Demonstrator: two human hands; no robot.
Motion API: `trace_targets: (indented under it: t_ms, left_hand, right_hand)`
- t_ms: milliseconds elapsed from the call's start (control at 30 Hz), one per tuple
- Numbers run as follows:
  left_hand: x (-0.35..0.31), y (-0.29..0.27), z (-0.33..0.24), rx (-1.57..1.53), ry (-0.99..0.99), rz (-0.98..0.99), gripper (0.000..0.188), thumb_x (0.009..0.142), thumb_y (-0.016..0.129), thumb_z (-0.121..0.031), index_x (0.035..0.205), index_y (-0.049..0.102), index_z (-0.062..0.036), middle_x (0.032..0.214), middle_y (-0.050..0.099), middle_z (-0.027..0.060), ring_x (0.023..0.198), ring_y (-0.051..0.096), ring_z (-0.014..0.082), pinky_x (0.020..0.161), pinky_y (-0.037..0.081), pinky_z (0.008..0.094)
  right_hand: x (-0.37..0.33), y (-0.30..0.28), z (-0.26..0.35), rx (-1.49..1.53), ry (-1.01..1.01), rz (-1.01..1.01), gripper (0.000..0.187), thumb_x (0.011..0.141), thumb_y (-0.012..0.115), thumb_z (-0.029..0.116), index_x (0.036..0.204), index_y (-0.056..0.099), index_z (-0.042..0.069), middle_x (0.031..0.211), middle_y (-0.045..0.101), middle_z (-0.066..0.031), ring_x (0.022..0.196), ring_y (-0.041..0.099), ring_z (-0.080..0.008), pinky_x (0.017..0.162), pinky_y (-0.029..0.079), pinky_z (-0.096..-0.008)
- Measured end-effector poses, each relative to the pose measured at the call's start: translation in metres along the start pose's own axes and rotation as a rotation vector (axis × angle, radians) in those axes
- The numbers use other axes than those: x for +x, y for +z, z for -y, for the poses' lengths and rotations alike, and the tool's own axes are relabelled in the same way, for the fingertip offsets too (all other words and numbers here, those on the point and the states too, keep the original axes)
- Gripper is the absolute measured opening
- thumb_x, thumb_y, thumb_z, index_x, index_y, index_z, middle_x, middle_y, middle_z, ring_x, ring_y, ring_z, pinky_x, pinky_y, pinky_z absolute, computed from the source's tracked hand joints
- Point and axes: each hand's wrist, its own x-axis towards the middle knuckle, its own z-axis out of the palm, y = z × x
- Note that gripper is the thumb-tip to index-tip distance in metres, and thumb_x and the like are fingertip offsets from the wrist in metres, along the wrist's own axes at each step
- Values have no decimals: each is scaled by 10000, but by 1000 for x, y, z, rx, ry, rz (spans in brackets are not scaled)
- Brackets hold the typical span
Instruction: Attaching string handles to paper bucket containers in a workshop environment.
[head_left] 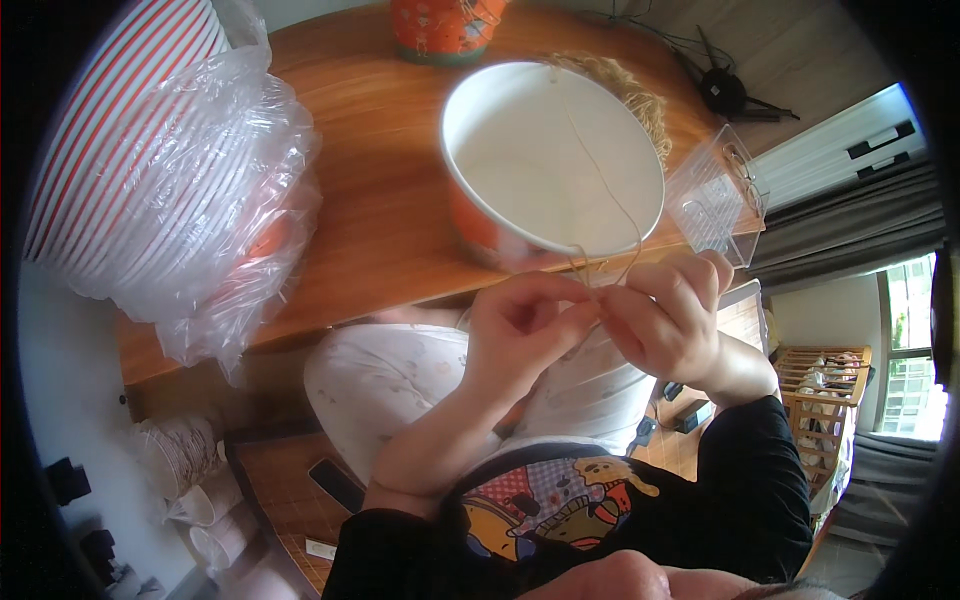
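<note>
A large paper bucket (560, 160), white inside and orange printed outside, stands tilted towards me at the table's near edge. A thin tan string (612, 185) runs from its far rim across the opening to the near rim. Just in front of that near rim, my left hand (530, 325) pinches the string between thumb and forefinger. My right hand (665, 315) closes on the string right beside it, and the fingertips of both hands meet. The exact shape of the string between the fingertips is hidden.
A tall stack of nested buckets (130, 150) in clear plastic wrap (230, 200) stands at the left. Behind are another orange bucket (440, 30) and a bundle of tan strings (625, 90). A clear plastic holder (715, 195) sits at the right edge of the wooden table (360, 150).
</note>
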Motion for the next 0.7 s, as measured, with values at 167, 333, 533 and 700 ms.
trace_targets:
  t_ms: [167,333,533,700]
  left_hand:
    - [0,-5,4,-30,4,-4,156,805,655,90,935,655,6,799,653,32,621,503,38,551,397,195]
    - [2,1,2,-141,-132,-44,129,824,689,6,951,677,-11,730,602,-16,581,476,22,504,350,172]
    - [3,-2,8,-355,-311,-35,113,903,568,-10,958,661,-44,706,574,-24,507,372,33,454,285,193]
    - [5,0,10,-435,-290,39,147,935,530,-49,1014,654,-60,629,469,-53,497,327,38,447,255,200]
  right_hand:
    - [1,1,1,-12,-24,-9,328,545,676,221,868,676,159,924,578,45,902,501,-173,804,302,-352]
    - [-1,-2,-3,2,-90,-12,331,560,667,218,885,684,162,940,584,54,897,502,-156,781,307,-343]
    - [0,-3,-15,-28,-281,-55,329,572,670,209,898,689,177,941,583,75,896,500,-128,753,303,-332]
    - [3,-4,-21,-18,-318,-75,304,583,678,199,887,686,201,919,582,102,879,491,-115,739,308,-318]
